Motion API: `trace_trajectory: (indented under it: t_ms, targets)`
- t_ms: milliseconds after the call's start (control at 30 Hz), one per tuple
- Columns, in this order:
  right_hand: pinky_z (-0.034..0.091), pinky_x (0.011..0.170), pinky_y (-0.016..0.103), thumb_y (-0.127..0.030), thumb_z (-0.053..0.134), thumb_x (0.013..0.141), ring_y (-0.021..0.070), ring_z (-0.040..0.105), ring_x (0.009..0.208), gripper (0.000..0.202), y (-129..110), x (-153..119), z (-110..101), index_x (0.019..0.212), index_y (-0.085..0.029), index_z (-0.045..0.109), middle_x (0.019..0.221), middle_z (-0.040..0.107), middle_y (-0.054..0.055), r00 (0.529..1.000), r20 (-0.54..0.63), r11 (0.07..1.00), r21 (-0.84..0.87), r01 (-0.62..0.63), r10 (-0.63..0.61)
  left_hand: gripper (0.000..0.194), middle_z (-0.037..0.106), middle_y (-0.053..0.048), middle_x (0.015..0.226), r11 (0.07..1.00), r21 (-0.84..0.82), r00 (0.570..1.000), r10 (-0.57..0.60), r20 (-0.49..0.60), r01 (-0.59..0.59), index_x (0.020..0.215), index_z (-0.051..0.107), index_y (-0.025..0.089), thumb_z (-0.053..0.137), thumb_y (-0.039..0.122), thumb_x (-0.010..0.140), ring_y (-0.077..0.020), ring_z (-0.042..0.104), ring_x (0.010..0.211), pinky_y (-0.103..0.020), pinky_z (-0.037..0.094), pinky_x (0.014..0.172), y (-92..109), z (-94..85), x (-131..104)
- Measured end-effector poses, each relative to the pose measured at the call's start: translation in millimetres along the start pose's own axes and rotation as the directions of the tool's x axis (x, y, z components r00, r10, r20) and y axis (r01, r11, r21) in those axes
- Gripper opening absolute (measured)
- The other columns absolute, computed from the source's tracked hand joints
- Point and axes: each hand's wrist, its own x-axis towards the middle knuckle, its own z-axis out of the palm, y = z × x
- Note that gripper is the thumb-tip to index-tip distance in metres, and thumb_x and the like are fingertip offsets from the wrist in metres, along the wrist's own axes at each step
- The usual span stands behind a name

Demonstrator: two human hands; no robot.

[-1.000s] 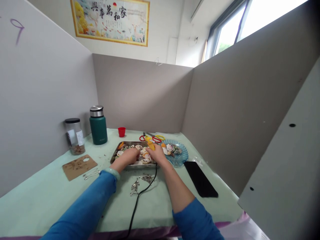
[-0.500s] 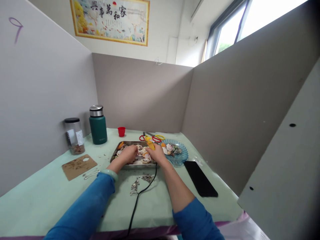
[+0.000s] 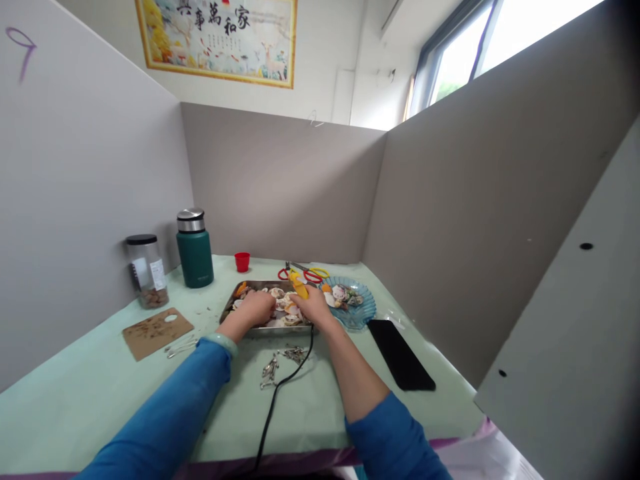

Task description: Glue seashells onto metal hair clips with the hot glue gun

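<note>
My right hand is wrapped round a yellow glue gun above the right part of a metal tray. Its black cord runs down to the table's front edge. My left hand, fingers closed, is over the tray's left part; whatever it pinches is hidden behind the fingers. Seashells of several sizes lie in the tray. In front of it are small metal clips or pins in loose piles, partly beside the cord.
A blue glass plate holding shells stands right of the tray, near a black phone-like slab. Scissors and a red cup are behind. Leftward are a green flask, a jar and brown cardboard. Partitions enclose the table.
The view has shifted very slightly. Both hands keep nearly the same place over the tray, the glue gun still in the right one.
</note>
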Motion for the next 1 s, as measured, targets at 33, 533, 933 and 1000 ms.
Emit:
trace_trajectory:
  t_ms: [33,533,933,1000]
  targets:
    - [0.035,0.056,0.023,-0.041,0.059,0.074,0.0149,0.053,0.063,0.025,-0.9,-0.4,-0.7,0.080,-0.017,0.065,0.068,0.061,0.002,1.000,0.001,1.000,-0.005,0.000,0.000,0.019,0.069,-0.016,0.095,1.000,0.005,1.000,0.028,-0.002,-0.028,0.085,0.070,0.017,0.052,0.017,0.078,-0.0311,0.063,0.094,-0.044,0.042,0.085,0.5,0.0,0.3]
    - [0.029,0.054,0.022,-0.037,0.059,0.075,0.0135,0.050,0.060,0.023,-7.6,-3.9,-4.0,0.082,-0.016,0.066,0.068,0.060,0.001,0.999,0.031,1.000,-0.012,-0.021,0.022,0.020,0.067,-0.018,0.098,0.988,0.078,0.991,0.132,0.013,-0.133,0.088,0.066,0.012,0.049,0.009,0.077,-0.0289,0.062,0.096,-0.040,0.042,0.086,12.1,-3.0,0.0]
    - [0.031,0.055,0.022,-0.038,0.059,0.075,0.0145,0.052,0.063,0.023,-9.4,-4.3,-4.4,0.084,-0.017,0.067,0.071,0.063,0.003,0.999,0.038,0.999,-0.034,-0.031,0.033,0.027,0.067,-0.015,0.099,0.998,0.005,0.998,0.068,0.012,-0.068,0.096,0.065,0.017,0.053,0.009,0.073,-0.0265,0.062,0.093,-0.037,0.043,0.083,4.4,7.9,2.8]
    - [0.030,0.055,0.022,-0.037,0.059,0.075,0.0143,0.052,0.063,0.023,-8.8,-3.9,-3.6,0.084,-0.017,0.067,0.071,0.064,0.003,0.999,0.038,0.999,-0.040,-0.029,0.031,0.028,0.067,-0.014,0.100,0.997,0.002,0.997,0.082,-0.009,-0.082,0.096,0.065,0.018,0.052,0.008,0.073,-0.0258,0.061,0.095,-0.037,0.041,0.084,3.7,8.7,2.2]
